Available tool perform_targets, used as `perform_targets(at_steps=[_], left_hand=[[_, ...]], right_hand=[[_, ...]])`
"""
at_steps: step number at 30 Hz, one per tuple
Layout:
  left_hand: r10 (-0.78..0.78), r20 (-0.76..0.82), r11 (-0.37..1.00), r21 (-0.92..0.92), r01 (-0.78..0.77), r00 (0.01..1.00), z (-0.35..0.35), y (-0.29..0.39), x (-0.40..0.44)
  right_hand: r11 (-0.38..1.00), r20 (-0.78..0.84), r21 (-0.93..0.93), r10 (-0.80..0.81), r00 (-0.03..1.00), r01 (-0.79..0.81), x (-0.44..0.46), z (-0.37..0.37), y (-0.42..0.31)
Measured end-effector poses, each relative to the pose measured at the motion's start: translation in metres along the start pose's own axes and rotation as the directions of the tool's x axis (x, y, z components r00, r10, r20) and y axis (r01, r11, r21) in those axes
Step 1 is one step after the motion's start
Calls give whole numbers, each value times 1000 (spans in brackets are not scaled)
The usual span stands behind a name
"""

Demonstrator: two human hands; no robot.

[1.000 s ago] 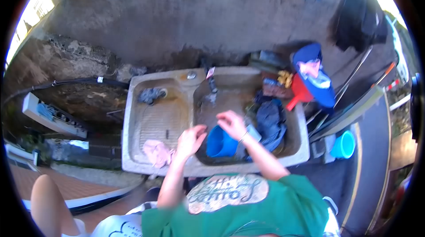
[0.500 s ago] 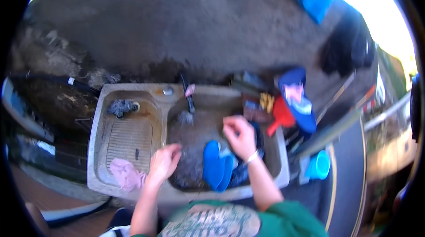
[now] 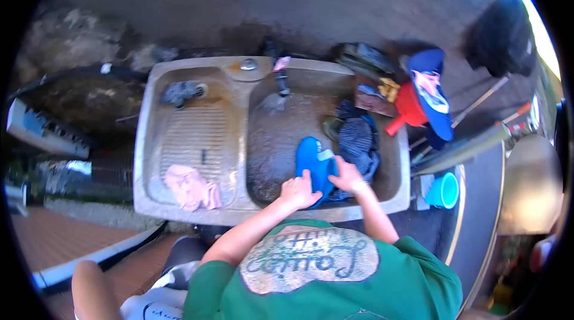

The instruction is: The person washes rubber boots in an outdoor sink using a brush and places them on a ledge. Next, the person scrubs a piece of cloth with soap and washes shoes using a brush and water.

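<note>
Current step, as judged: left hand and right hand clamp the blue container in the sink. Any lift calls for even support.

Your left hand and right hand are out in front of you, near each other, and both have a grip. Your left thumb points away from you. Your left forearm and right forearm are bare and slant in toward the middle.
</note>
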State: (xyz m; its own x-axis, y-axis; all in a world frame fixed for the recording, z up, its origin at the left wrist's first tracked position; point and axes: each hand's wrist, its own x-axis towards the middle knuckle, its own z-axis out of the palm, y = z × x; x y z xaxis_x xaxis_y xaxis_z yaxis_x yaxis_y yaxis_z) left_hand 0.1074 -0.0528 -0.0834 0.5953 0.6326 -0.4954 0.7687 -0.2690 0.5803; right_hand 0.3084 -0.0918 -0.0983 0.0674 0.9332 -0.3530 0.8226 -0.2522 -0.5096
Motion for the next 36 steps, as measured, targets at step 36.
perform_targets(at_steps=[36], left_hand=[[-242, -561, 959, -261, 108, 792, -111, -143, 173]], right_hand=[[914, -448, 388, 71, 891, 122, 245, 46, -58]])
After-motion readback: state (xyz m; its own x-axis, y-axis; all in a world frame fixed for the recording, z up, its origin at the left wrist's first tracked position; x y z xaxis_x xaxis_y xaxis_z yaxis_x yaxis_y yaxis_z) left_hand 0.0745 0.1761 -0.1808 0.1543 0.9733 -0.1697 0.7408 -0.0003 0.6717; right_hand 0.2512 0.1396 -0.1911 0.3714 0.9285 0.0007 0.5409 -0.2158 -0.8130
